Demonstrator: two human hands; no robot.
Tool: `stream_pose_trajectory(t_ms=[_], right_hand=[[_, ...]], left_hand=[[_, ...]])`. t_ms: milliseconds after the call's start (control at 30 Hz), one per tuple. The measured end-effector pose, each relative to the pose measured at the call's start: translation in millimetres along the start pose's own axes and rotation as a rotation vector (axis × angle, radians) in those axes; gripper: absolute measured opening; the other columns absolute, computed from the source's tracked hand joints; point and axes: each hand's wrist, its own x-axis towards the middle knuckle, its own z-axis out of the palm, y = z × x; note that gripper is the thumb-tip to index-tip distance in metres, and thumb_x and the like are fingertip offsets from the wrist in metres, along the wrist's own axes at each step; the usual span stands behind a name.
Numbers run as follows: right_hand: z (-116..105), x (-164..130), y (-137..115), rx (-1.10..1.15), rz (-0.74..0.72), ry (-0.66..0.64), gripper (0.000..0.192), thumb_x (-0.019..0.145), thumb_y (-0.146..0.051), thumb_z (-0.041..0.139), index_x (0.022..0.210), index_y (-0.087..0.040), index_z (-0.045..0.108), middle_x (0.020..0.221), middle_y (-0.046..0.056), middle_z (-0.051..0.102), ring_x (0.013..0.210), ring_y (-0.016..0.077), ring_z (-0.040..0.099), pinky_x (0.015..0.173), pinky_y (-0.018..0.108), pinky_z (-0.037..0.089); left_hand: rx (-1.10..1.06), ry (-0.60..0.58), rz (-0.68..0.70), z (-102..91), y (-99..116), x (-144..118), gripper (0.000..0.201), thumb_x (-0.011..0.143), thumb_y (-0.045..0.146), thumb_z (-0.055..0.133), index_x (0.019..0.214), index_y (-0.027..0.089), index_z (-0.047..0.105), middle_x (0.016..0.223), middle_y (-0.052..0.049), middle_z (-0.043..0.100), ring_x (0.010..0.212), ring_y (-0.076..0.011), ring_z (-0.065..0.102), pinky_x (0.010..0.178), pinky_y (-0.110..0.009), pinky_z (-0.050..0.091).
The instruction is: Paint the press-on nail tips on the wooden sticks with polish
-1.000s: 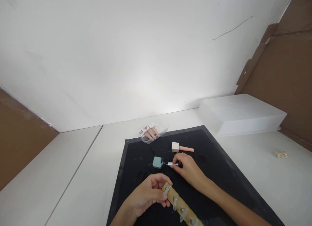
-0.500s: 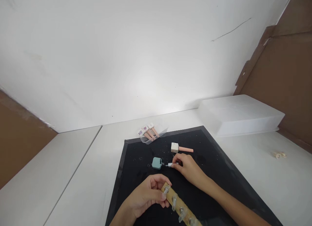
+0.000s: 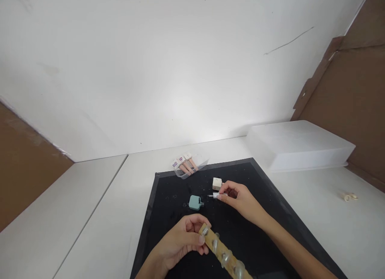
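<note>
My left hand (image 3: pixel 185 243) grips the far end of a wooden strip (image 3: pixel 221 247), its thumb over the edge. Several clear, curved pieces that look like false nail tips (image 3: pixel 226 258) stand along the strip. Between thumb and fingers, my right hand (image 3: pixel 242 201) pinches the white cap of a small nail polish brush (image 3: pixel 215 195), its thin tip pointing left. The brush is apart from a teal square bottle (image 3: pixel 195 203), which lies on its side with its neck to the right. Just behind my right fingers lies a white square bottle (image 3: pixel 217 183); its pink cap is mostly hidden.
A black mat (image 3: pixel 168 191) lies under the work on a white table. At its back edge, a clear tray (image 3: pixel 202 160) holds several pink-capped white bottles (image 3: pixel 182 160). A large translucent box (image 3: pixel 303 146) stands at back right, with small cream-coloured rings (image 3: pixel 349 197) nearer.
My right hand has drawn the brush away from the teal bottle's neck, back and to the right. It now covers most of the pink cap. The strip has turned slightly in my left hand.
</note>
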Motion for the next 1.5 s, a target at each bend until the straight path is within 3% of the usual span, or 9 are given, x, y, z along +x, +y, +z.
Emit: stream_pose_trajectory(t_ms=[200,567,767,933,1133,1500], right_hand=[[-5.4,-6.4,-14.1,0.152,-0.123,-0.003,0.006,0.077,-0.022,0.064,0.073,-0.021,0.059,0.078,0.0,0.056,0.067,0.0156,0.05,0.062,0.027,0.041],[-7.5,-9.3,-16.2,0.292,-0.239,-0.04,0.008,0.078,-0.022,0.067,0.075,-0.023,0.06,0.082,0.001,0.055,0.077,0.0188,0.053,0.069,0.031,0.042],[-3.4,-10.6,-15.9,0.241,-0.173,0.012,0.004,0.079,-0.023,0.062,0.079,-0.023,0.057,0.08,0.001,0.053,0.073,0.0172,0.052,0.065,0.029,0.042],[3.8,-4.1,-5.3,0.104,-0.045,0.083,0.002,0.078,-0.022,0.058,0.08,-0.02,0.058,0.066,-0.003,0.048,0.056,0.0139,0.044,0.052,0.025,0.037],[8.7,0.9,6.1,-0.058,0.011,0.035,0.01,0.068,-0.01,0.061,0.063,-0.019,0.061,0.062,-0.002,0.052,0.057,0.015,0.046,0.052,0.025,0.036],[23.4,1.4,16.6,-0.141,0.027,-0.051,0.008,0.071,-0.011,0.062,0.066,-0.017,0.063,0.06,-0.001,0.059,0.054,0.0146,0.05,0.05,0.024,0.035]], left_hand=[[-0.054,-0.003,0.053,-3.2,0.6,1.3,0.025,0.061,0.016,0.076,0.084,0.013,0.066,0.068,-0.003,0.067,0.05,-0.0087,0.062,0.048,-0.013,0.048],[-0.097,-0.006,0.064,-5.1,-0.1,4.8,0.023,0.063,0.016,0.075,0.083,0.011,0.066,0.069,-0.004,0.066,0.05,-0.0081,0.062,0.048,-0.012,0.048],[-0.104,-0.006,0.067,-6.4,-0.6,6.8,0.023,0.062,0.016,0.075,0.084,0.011,0.067,0.071,-0.005,0.067,0.05,-0.0082,0.062,0.048,-0.012,0.049],[-0.054,-0.051,-0.021,-2.8,1.2,3.6,0.028,0.055,0.014,0.077,0.081,0.012,0.068,0.065,-0.005,0.069,0.047,-0.0103,0.063,0.043,-0.013,0.048],[0.01,-0.098,-0.096,0.3,2.4,3.6,0.029,0.054,0.013,0.078,0.081,0.011,0.068,0.066,-0.006,0.07,0.048,-0.0106,0.063,0.043,-0.014,0.048],[-0.066,-0.077,-0.038,-0.6,6.3,0.7,0.028,0.053,0.013,0.079,0.079,0.012,0.068,0.062,-0.006,0.069,0.044,-0.0106,0.062,0.04,-0.013,0.047]])
